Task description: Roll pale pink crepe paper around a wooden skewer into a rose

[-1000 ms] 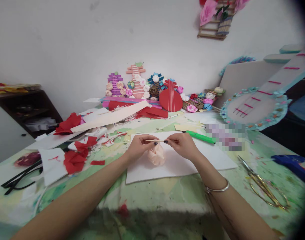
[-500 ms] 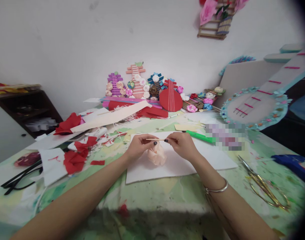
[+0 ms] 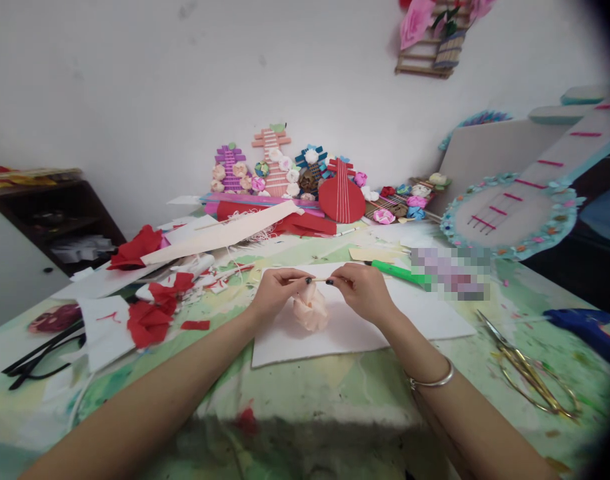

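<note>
My left hand [image 3: 277, 291] and my right hand [image 3: 363, 289] pinch the two ends of a thin wooden stick [image 3: 319, 280], held level above a white sheet [image 3: 355, 327] in the middle of the table. A pale pink paper flower [image 3: 311, 308] hangs under the stick, between both hands, resting on the sheet. Both hands have their fingers closed on the stick. A silver bangle [image 3: 433, 380] sits on my right wrist.
Red paper scraps [image 3: 149, 313] and white offcuts lie to the left. A green pen [image 3: 399, 273] is just right of my right hand. Gold scissors [image 3: 527, 370] and a blue glue gun [image 3: 587, 327] lie at right. Craft guitars and paper flowers [image 3: 309, 180] line the back wall.
Both hands have drawn slightly closer together along the stick, and the pink flower has shifted a little up and left beneath it.
</note>
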The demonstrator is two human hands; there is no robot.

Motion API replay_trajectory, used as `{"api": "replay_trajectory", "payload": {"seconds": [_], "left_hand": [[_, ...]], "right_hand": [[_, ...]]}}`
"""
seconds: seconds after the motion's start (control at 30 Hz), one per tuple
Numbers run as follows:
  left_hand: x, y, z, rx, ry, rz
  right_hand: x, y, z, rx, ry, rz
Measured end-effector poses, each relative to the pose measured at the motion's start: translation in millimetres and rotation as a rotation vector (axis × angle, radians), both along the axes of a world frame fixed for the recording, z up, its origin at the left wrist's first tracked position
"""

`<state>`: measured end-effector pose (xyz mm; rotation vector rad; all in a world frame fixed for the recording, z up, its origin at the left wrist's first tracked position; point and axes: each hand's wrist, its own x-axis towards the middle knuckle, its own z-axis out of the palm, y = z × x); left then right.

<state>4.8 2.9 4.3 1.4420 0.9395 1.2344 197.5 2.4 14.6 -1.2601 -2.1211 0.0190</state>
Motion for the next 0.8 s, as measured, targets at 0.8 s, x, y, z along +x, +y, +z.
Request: {"api": "replay_trajectory", "payload": {"seconds": [0.8], "left_hand": [[-2.1,0.8,-0.4,0.078,0.128,0.003]], "right_hand": [[-0.5,1.6,-2.3,-0.016,0.131,-0.050]]}}
